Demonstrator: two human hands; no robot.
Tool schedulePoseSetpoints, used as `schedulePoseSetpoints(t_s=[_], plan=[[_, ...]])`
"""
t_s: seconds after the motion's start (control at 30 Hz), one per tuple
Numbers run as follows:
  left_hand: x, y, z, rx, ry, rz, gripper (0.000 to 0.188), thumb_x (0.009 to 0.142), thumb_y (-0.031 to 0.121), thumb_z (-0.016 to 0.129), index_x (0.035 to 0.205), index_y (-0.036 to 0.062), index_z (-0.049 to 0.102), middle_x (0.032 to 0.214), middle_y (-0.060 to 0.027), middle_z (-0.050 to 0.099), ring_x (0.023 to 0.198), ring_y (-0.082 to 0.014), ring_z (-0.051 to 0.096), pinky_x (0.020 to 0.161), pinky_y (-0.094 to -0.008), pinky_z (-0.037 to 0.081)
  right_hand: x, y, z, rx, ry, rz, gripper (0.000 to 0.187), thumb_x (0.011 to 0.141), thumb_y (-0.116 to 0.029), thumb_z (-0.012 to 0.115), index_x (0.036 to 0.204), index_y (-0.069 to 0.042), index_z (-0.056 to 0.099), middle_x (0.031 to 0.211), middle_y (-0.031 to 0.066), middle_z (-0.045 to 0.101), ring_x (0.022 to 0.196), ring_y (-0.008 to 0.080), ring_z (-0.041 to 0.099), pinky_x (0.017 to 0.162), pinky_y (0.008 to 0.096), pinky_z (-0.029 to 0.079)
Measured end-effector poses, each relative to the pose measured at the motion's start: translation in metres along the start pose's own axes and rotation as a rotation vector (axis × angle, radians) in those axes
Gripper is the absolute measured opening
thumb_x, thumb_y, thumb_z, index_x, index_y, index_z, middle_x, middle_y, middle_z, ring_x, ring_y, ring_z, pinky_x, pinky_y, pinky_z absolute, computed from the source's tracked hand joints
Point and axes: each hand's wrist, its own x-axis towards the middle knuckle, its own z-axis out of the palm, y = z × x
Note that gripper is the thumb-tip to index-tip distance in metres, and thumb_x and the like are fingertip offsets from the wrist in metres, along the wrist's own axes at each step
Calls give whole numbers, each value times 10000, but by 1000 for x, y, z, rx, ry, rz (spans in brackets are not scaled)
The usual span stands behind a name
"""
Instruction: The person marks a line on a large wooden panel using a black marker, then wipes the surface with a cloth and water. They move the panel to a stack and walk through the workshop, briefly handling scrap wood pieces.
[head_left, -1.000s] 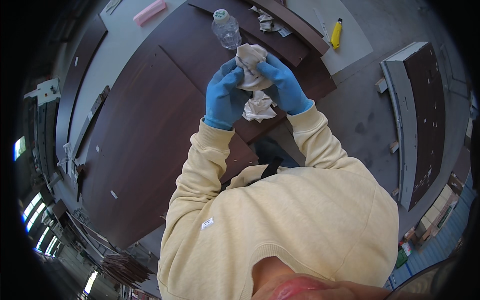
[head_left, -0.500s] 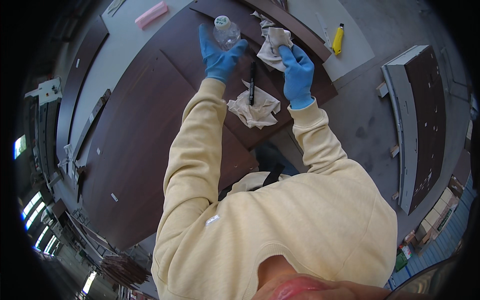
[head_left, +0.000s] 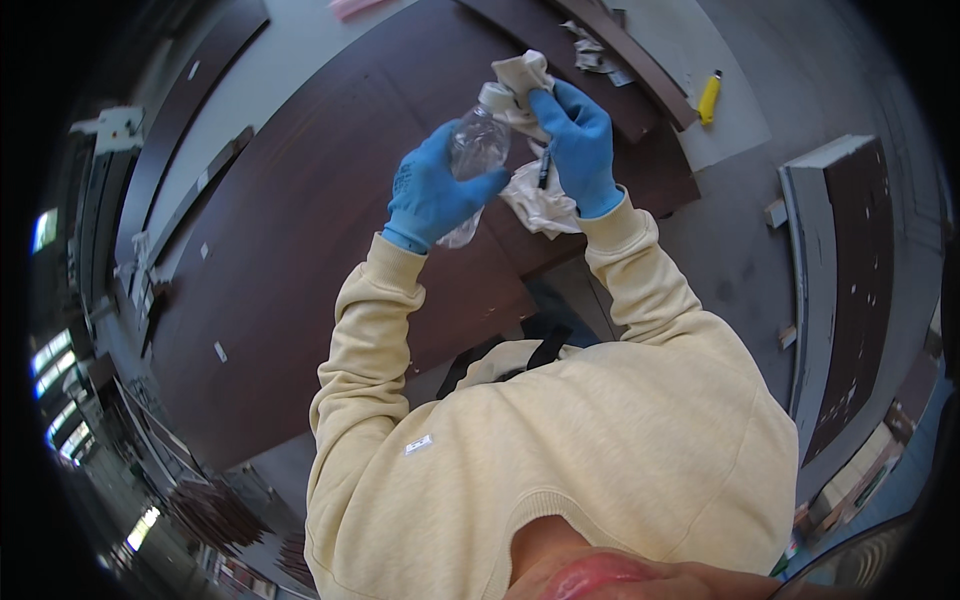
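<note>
Left hand [head_left: 432,195], blue glove, was wrapped around a clear plastic bottle [head_left: 472,150], held tilted above the dark brown panel [head_left: 300,230], cap end pointing away from the person. Right hand [head_left: 580,150], also blue-gloved, was closed on a white cloth [head_left: 520,80] pressed against the bottle's cap end. More of that cloth, or a second rag [head_left: 535,200], couldn't tell which, hung below the right hand, with a black marker [head_left: 544,168] against it. Bottle was off the panel, between both hands, over the panel's edge nearest the person. A yellow utility knife [head_left: 708,97] lay well apart on the grey floor [head_left: 730,240], beyond the panel's far right corner.
</note>
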Motion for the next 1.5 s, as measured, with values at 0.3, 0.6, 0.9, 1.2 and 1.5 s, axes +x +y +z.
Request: schedulePoseSetpoints(t_s=[0.3, 0.6, 0.9, 1.2, 1.5], plan=[[-203, 2, -146, 320, -132, -391, 541, 756, 358, 829, 1136, 7, 671, 916, -157, 739, 786, -281, 736, 703, -386, 575, -136, 50, 138, -264, -498, 153, 397, 1057, -263, 615, 1335, 18, 656, 1111, 96, 736, 1015, 143, 680, 906, 297, 562], [-479, -27, -267, 175, 34, -714, 573, 735, 445, 808, 1081, 6, 682, 929, -165, 726, 829, -296, 721, 745, -416, 567, -338, 144, 300, -227, -716, 531, 417, 1062, -299, 570, 1334, 8, 645, 1052, 96, 707, 924, 170, 667, 836, 314, 557], [-700, -85, -359, -56, 433, -753, 641, 765, 427, 858, 1209, 4, 670, 1076, -152, 756, 948, -270, 741, 855, -399, 581, -497, 223, 469, 251, -853, 953, 498, 1062, -310, 555, 1388, 66, 529, 1250, 179, 634, 1084, 267, 674, 998, 402, 569], [-819, -164, -496, -20, 406, -1047, 589, 771, 434, 849, 1152, 14, 692, 976, -137, 762, 884, -264, 744, 806, -393, 589, -598, 339, 645, -46, -1149, 714, 463, 1052, -327, 617, 1338, 36, 630, 1153, 148, 701, 1041, 226, 686, 980, 347, 566], [-952, -238, -664, 5, 346, -1219, 680, 726, 530, 826, 1095, -20, 671, 972, -200, 741, 852, -310, 737, 773, -425, 585, -696, 417, 838, -240, -1392, 652, 473, 1057, -330, 612, 1363, 31, 623, 1172, 131, 703, 1032, 197, 673, 947, 323, 556]])
